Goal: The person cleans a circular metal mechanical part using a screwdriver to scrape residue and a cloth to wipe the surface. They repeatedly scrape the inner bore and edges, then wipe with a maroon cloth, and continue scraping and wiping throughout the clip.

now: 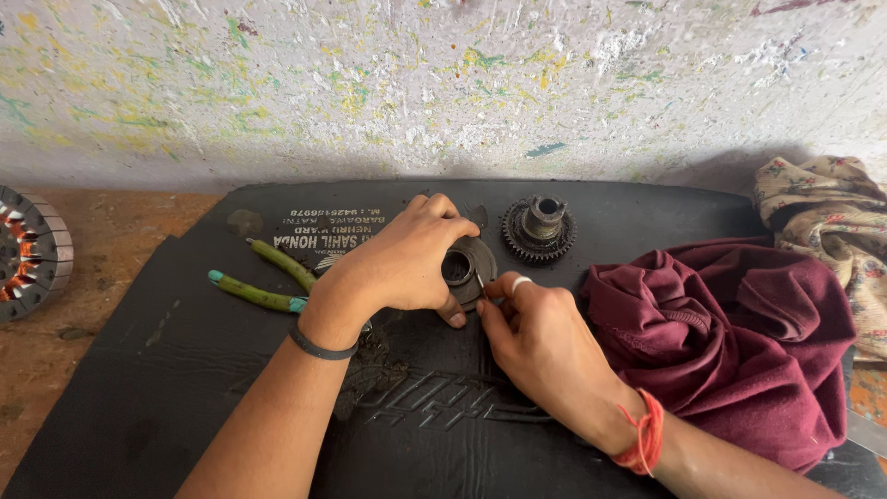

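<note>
My left hand (402, 263) rests over a round dark metal part with a centre bore (462, 268) and holds it down on the black mat (166, 370). A thin pointed metal tool (479, 280) is pinched in my right hand (527, 323), with its tip against that part's right edge. On one finger of that hand is a white ring. A black band circles my left wrist, and a red thread is tied round my right wrist.
A toothed gear with a hub (539, 226) stands behind the part. Green-handled pliers (263, 282) lie at the left on the mat. A maroon cloth (730, 342) and a floral cloth (832, 222) lie at the right. A wound stator (28, 254) sits at the far left. A paint-splattered wall (443, 83) rises behind.
</note>
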